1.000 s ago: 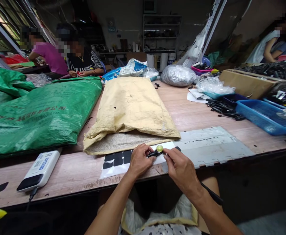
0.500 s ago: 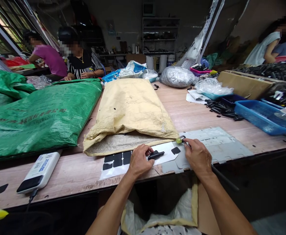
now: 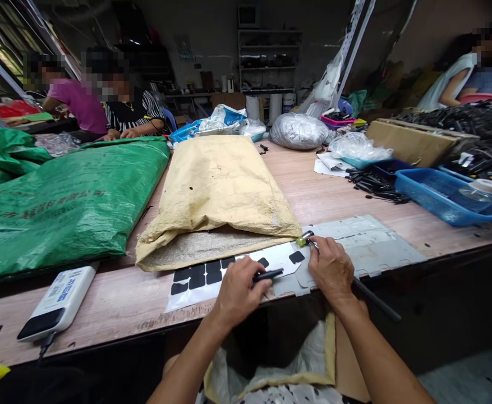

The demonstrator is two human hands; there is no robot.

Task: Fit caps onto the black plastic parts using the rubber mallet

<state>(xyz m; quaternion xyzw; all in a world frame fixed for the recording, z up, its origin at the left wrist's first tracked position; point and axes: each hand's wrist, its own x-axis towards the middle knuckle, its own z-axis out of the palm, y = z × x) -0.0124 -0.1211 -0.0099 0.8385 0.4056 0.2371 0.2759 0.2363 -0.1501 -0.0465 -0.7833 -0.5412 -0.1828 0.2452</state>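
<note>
My left hand (image 3: 241, 286) is closed round a slim black pen-like part (image 3: 270, 275), whose end points right over the bench edge. Under it lies a white sheet (image 3: 279, 262) of black rounded-square stickers (image 3: 214, 273). In my right hand (image 3: 330, 266) is a small hammer (image 3: 306, 237) with a metal head and a yellow-green face. Its dark handle runs out behind the wrist, past the bench edge. The head hovers at or rests on the grey board (image 3: 367, 241), close to the yellow sack's corner; contact is unclear.
A yellow woven sack (image 3: 224, 191) lies ahead, a green sack (image 3: 69, 196) to its left. A white power bank (image 3: 58, 303) with a cable sits at front left. Rightward are a blue tray (image 3: 451, 193) and piled black parts (image 3: 376, 186). Other people sit at the back.
The view has turned slightly right. My left hand has shifted a little toward the bench's front edge with the black part. The hammer stays near the sack's corner.
</note>
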